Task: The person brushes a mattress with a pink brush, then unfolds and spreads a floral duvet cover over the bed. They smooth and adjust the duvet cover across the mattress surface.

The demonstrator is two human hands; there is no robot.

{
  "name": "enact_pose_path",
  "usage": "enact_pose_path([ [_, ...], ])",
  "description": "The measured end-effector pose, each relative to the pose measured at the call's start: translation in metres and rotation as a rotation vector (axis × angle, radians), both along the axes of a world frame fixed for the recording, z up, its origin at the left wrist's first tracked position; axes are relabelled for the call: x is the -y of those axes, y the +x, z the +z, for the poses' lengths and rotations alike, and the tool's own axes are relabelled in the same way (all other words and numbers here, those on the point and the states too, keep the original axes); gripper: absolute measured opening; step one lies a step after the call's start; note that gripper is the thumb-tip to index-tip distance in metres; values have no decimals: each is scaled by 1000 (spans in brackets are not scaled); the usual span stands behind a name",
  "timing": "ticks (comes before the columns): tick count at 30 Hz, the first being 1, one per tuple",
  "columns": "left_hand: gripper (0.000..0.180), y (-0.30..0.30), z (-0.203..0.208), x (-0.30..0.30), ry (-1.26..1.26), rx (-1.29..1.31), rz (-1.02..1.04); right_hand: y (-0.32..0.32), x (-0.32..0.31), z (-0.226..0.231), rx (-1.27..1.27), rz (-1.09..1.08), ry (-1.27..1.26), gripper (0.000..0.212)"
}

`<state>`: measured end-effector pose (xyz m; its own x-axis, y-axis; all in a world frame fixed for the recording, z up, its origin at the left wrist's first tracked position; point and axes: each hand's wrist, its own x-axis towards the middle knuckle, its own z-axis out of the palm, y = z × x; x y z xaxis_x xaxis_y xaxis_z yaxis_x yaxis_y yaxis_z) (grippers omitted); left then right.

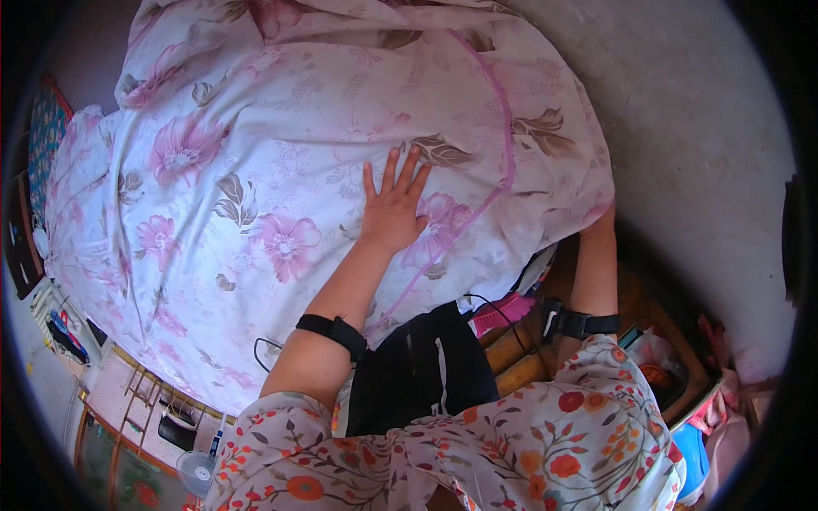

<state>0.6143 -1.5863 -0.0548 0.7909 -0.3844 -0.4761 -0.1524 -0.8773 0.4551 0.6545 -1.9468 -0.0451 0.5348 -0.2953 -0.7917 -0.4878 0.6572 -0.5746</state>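
A white bed sheet [281, 162] with pink flowers and brown leaves spreads over the bed, with a pink band curving along its right side. My left hand [394, 209] lies flat on the cloth with its fingers spread, left of that band. At the right edge of the sheet, close to the wall, my right hand [600, 220] reaches in at the cloth's border. The sheet hides its fingers, so what they hold, if anything, does not show. Soft wrinkles run across the sheet's middle and left.
A grey wall [682, 128] rises along the right side. Below my right arm, a pink brush-like thing [503, 313] lies on a wooden surface [521, 372]. A black bag [422, 370] hangs at my front. A fan [196, 471] stands at the lower left, a blue container [691, 460] at the lower right.
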Motion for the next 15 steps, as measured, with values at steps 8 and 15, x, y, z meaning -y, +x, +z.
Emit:
enact_pose_path([
  [8, 76, 2, 7, -5, -55, 15, 26, -4, 23, -51, -320, 83, -1014, 42],
  [15, 75, 26, 18, -18, -413, -34, 322, 20, -73, 2, 48, 717, -1228, 48],
])
